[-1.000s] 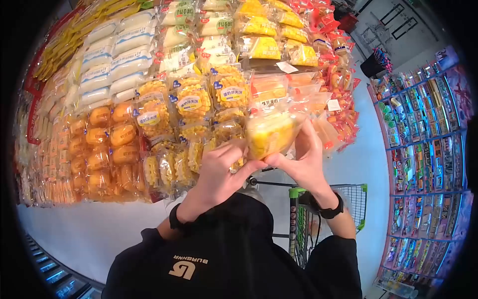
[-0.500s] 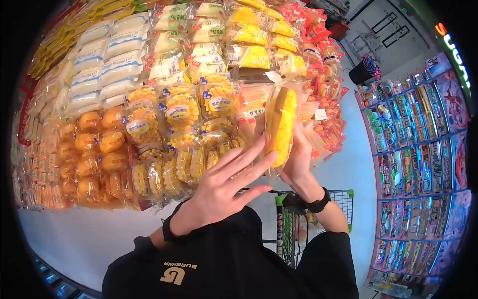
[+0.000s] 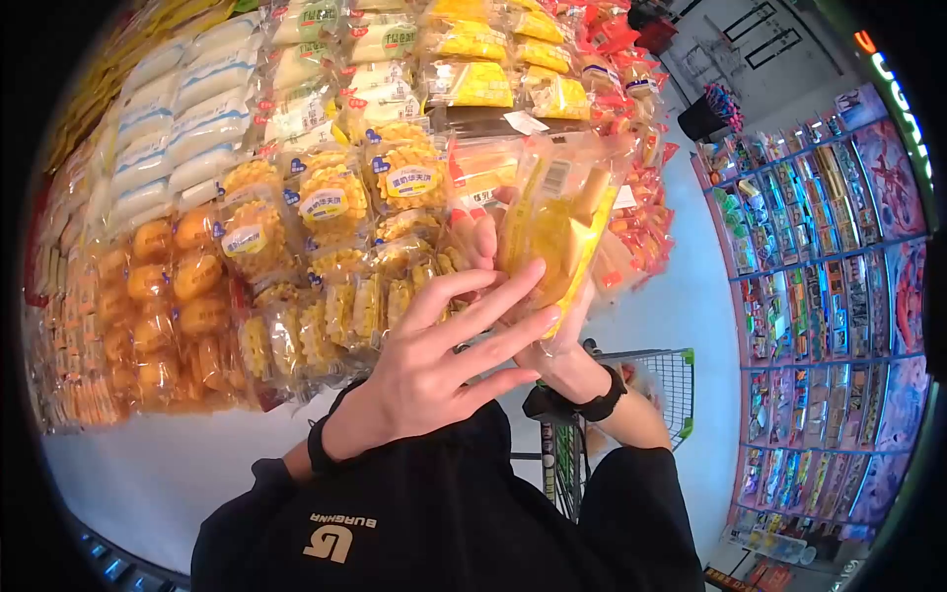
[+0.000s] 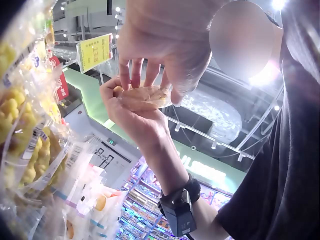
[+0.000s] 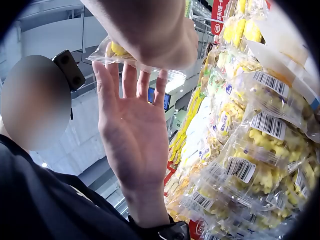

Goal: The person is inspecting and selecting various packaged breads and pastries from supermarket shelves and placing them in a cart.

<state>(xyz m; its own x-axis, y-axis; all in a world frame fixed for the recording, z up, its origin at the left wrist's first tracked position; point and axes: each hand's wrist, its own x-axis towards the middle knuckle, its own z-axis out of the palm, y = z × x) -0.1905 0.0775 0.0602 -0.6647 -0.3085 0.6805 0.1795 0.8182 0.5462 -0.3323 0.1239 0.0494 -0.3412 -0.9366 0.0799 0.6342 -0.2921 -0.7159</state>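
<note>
packet (image 3: 552,222): clear film, yellow and tan contents, near the centre of the head view, raised in front of the display. its long axis leans from about six-thirty to between twelve and one; the barcode (image 3: 555,178) faces the wearer. fine print too small to read.

right hand (image 4: 137,125): beneath the packet, gripping it; fingers bend up round the nine o'clock side in the head view. it appears to carry the weight.

left hand (image 3: 424,365): at seven to eight o'clock of the packet, fingers spread and fairly straight, tips resting against the film. the right wrist view agrees: palm bare, no grasp.

surroundings, clock taken from the packet in the head view: waffle packs (image 3: 330,202) at nine, yellow packs (image 3: 472,84) at eleven, shopping cart (image 3: 671,380) at five, shelf rack (image 3: 819,335) near four.

step in hand (judgement): looking the packet over, barcode side up, right hand as support, left as guide.

next move (judgement): calls for a secure right-hand hold before the left fingertips lift off, since slick film could slip. either the cart or the display would need the packet swung clear of the left hand first.
</note>
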